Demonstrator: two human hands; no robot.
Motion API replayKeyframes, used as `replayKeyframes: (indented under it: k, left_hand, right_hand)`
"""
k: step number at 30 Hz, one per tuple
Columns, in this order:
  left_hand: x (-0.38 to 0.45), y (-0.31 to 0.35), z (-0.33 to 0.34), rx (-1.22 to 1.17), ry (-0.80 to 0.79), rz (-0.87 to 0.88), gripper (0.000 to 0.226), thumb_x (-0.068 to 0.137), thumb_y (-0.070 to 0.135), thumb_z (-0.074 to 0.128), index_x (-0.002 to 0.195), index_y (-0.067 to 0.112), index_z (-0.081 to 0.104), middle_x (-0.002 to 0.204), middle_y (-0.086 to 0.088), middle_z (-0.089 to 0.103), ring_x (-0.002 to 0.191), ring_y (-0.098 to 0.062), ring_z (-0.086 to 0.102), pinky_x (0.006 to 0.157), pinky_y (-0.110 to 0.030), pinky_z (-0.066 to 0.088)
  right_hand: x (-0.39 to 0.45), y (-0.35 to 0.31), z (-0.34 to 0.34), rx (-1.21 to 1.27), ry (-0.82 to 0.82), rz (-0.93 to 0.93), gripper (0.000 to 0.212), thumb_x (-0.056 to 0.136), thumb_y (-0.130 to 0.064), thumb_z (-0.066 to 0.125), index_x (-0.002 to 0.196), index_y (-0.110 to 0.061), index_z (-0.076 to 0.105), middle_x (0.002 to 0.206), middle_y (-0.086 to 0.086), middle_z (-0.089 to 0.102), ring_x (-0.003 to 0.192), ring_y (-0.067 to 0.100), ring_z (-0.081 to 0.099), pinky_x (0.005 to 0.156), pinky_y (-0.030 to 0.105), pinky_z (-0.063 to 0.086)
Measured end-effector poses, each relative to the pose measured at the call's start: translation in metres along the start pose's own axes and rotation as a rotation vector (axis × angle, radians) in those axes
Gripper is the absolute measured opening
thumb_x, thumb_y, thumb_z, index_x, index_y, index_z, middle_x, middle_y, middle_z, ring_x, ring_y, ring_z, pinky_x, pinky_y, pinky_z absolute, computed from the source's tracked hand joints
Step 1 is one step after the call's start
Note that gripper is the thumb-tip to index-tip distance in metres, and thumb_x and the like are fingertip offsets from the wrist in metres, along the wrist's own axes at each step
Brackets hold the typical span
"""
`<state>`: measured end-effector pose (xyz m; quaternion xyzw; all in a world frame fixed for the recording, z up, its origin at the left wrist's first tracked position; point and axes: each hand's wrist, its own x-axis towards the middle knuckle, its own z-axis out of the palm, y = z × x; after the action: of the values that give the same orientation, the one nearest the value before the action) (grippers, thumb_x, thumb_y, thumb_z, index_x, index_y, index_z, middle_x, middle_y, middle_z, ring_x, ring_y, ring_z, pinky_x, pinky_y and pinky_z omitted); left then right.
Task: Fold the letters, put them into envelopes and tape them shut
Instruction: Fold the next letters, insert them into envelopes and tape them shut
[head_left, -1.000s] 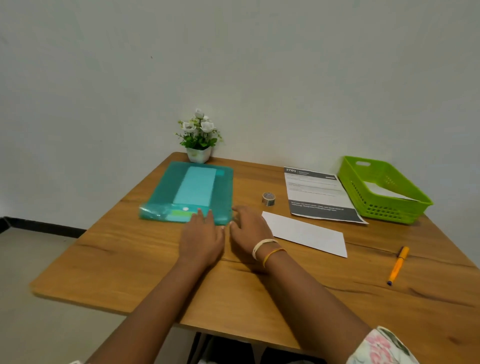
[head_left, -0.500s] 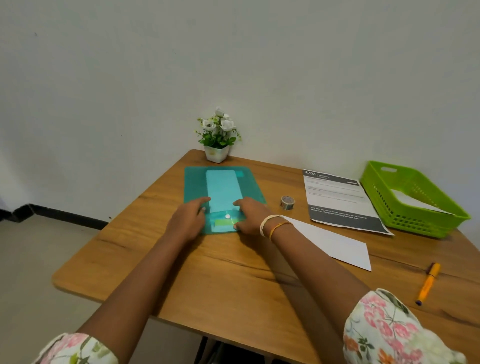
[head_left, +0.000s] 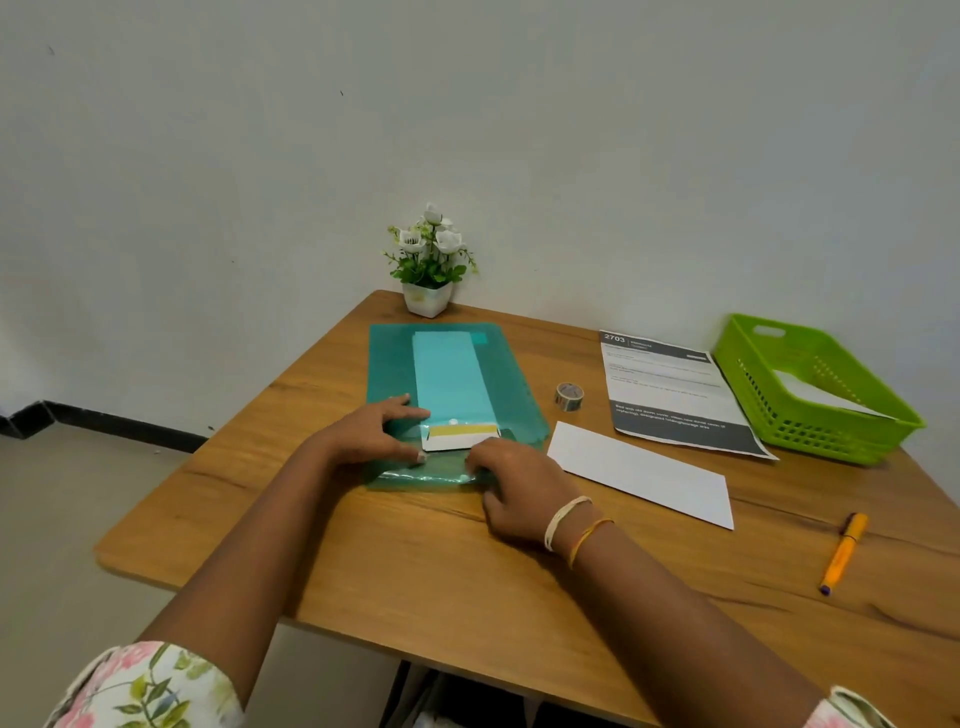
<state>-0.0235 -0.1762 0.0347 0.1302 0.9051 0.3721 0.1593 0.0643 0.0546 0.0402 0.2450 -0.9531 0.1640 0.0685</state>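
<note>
A teal plastic folder (head_left: 501, 364) lies on the wooden table (head_left: 415, 571) with pale envelopes inside it. Its near flap is folded open toward me, and the end of a white envelope (head_left: 460, 440) with a yellow adhesive strip shows at the opening. My left hand (head_left: 376, 434) presses flat on the folder's left side, fingers spread. My right hand (head_left: 517, 486) grips the opened flap at the folder's near edge with curled fingers. A white envelope (head_left: 644, 475) lies to the right, a printed letter (head_left: 670, 389) beyond it, and a small tape roll (head_left: 569, 396) between folder and letter.
A green plastic basket (head_left: 852, 415) holding a white paper stands at the far right. An orange pen (head_left: 841, 553) lies near the right edge. A small potted white flower (head_left: 428, 265) stands against the wall behind the folder.
The folder's flap has come open toward me and the white envelope end with its yellow strip now shows. My right hand drew back to the near edge with the flap.
</note>
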Motion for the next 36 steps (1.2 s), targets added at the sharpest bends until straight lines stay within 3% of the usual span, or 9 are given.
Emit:
replayKeyframes:
  k: [4,7,10,12,14,20,26,30,36]
  left_hand:
    - [-0.001,-0.005,0.002,-0.099,0.116,0.044,0.055,0.082,0.013,0.073,0.133,0.024,0.055,0.154,0.0,0.034,0.138,-0.021,0.034,0.114,-0.04,0.032]
    - [-0.008,-0.009,0.013,-0.153,0.394,0.09,0.035,0.081,0.01,0.07,0.116,0.019,0.069,0.134,0.0,0.059,0.122,-0.014,0.053,0.105,-0.03,0.04]
    - [-0.014,-0.008,0.027,-0.076,0.588,0.127,0.022,0.079,0.012,0.073,0.101,0.016,0.076,0.112,0.0,0.071,0.107,-0.01,0.062,0.096,-0.021,0.042]
    - [-0.016,-0.006,0.029,-0.077,0.623,0.129,0.019,0.081,0.015,0.073,0.099,0.016,0.077,0.106,0.0,0.073,0.102,-0.007,0.064,0.092,-0.02,0.043]
    - [-0.017,-0.006,0.028,-0.061,0.655,0.146,0.017,0.083,0.017,0.072,0.099,0.016,0.077,0.103,-0.001,0.074,0.096,-0.005,0.063,0.088,-0.02,0.045]
    - [-0.016,-0.009,0.031,-0.005,0.704,0.22,0.018,0.085,0.022,0.07,0.099,0.012,0.077,0.098,0.0,0.075,0.084,0.002,0.062,0.076,-0.011,0.045]
    - [-0.017,-0.01,0.033,0.079,0.674,0.27,0.017,0.085,0.021,0.071,0.099,0.013,0.077,0.1,-0.001,0.075,0.094,-0.011,0.068,0.086,-0.025,0.052]
    - [-0.018,-0.011,0.033,0.078,0.68,0.27,0.018,0.085,0.023,0.071,0.1,0.015,0.077,0.101,0.001,0.075,0.094,-0.01,0.067,0.086,-0.028,0.054]
    - [-0.019,-0.009,0.032,0.081,0.66,0.253,0.019,0.085,0.023,0.071,0.101,0.015,0.076,0.1,0.001,0.075,0.093,-0.01,0.067,0.084,-0.031,0.055]
  right_hand:
    - [-0.003,-0.002,0.006,0.131,0.059,0.097,0.023,0.082,-0.026,0.055,0.101,-0.017,0.065,0.101,0.0,0.066,0.089,0.015,0.058,0.077,0.032,0.053]
    - [0.009,-0.006,0.01,0.08,0.162,0.178,0.024,0.092,-0.028,0.048,0.097,-0.015,0.067,0.094,0.004,0.068,0.087,0.022,0.061,0.072,0.033,0.051]
    - [0.026,-0.01,0.01,-0.024,0.163,0.212,0.029,0.091,-0.026,0.053,0.12,-0.021,0.055,0.101,0.006,0.069,0.094,0.027,0.062,0.075,0.035,0.049]
    - [0.035,-0.012,0.01,-0.106,0.095,0.213,0.044,0.092,-0.026,0.054,0.135,-0.026,0.043,0.109,0.007,0.066,0.099,0.03,0.062,0.076,0.038,0.05]
    - [0.043,-0.013,0.009,-0.163,0.056,0.222,0.042,0.095,-0.023,0.049,0.137,-0.025,0.042,0.112,0.01,0.063,0.101,0.032,0.061,0.077,0.04,0.051]
    - [0.044,-0.014,0.01,-0.201,0.136,0.175,0.013,0.095,-0.019,0.05,0.1,-0.015,0.061,0.093,0.008,0.062,0.083,0.03,0.062,0.063,0.033,0.047]
    - [0.03,-0.009,0.015,-0.235,0.287,0.06,0.007,0.084,-0.014,0.06,0.081,-0.009,0.064,0.088,0.007,0.056,0.079,0.024,0.052,0.063,0.039,0.046]
    - [0.03,-0.006,0.013,-0.249,0.316,0.04,0.004,0.079,-0.013,0.066,0.078,-0.011,0.064,0.088,0.007,0.059,0.081,0.023,0.052,0.064,0.037,0.046]
    - [0.043,-0.008,0.001,0.158,0.099,0.323,0.024,0.075,-0.034,0.077,0.07,-0.023,0.056,0.079,-0.003,0.065,0.076,0.016,0.059,0.065,0.032,0.048]
